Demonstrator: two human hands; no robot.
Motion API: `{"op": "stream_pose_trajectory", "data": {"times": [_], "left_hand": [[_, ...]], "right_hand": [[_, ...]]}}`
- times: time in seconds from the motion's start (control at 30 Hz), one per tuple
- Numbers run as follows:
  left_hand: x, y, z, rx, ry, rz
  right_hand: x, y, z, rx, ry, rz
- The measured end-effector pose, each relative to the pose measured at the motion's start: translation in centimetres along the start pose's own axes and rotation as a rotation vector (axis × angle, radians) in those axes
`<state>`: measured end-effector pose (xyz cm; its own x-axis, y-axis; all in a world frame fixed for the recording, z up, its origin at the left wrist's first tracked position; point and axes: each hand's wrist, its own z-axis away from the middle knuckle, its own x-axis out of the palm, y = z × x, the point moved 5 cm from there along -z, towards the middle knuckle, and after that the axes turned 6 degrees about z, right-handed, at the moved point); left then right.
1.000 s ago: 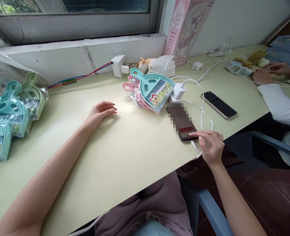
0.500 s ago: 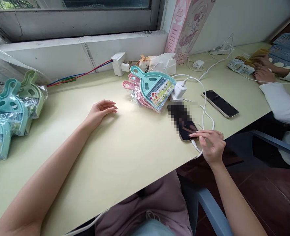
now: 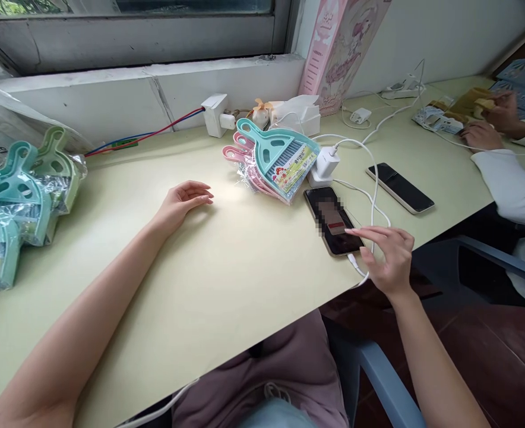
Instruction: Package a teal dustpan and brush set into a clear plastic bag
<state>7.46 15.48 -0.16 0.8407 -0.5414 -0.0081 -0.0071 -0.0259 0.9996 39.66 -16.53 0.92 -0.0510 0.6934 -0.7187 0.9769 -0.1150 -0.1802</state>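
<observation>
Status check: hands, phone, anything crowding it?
Left hand open, resting on table. Right hand open, forefinger at the phone, contact unclear. White cable beside phone, dustpan packs just behind it.

i sit at a long pale green table (image 3: 227,279) pushed against a white wall ledge (image 3: 124,101). above the ledge runs a grey window frame (image 3: 133,35), daylight coming in through the glass. the white wall (image 3: 449,35) goes on to my right. a white socket box (image 3: 214,114) is fixed on the ledge, red and blue wires (image 3: 155,134) running left from it. the floor (image 3: 489,356) is dark reddish brown. a blue-grey chair arm (image 3: 382,380) shows below the table edge, another chair frame (image 3: 494,255) to my right.
</observation>
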Motion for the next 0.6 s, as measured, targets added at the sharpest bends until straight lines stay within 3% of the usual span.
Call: {"op": "stream_pose_trajectory", "data": {"times": [0.2,0.37,0.6], "left_hand": [[0.1,0.0,0.1,-0.001,-0.008,0.011],[0.2,0.1,0.1,0.009,-0.027,0.001],[0.3,0.3,0.2,0.010,-0.044,-0.029]], "right_hand": [[1.4,0.4,-3.3,-0.061,-0.337,-0.007],[2.3,1.3,-4.9,-0.012,-0.298,-0.018],[3.4,1.3,-4.6,0.023,-0.257,-0.047]]}}
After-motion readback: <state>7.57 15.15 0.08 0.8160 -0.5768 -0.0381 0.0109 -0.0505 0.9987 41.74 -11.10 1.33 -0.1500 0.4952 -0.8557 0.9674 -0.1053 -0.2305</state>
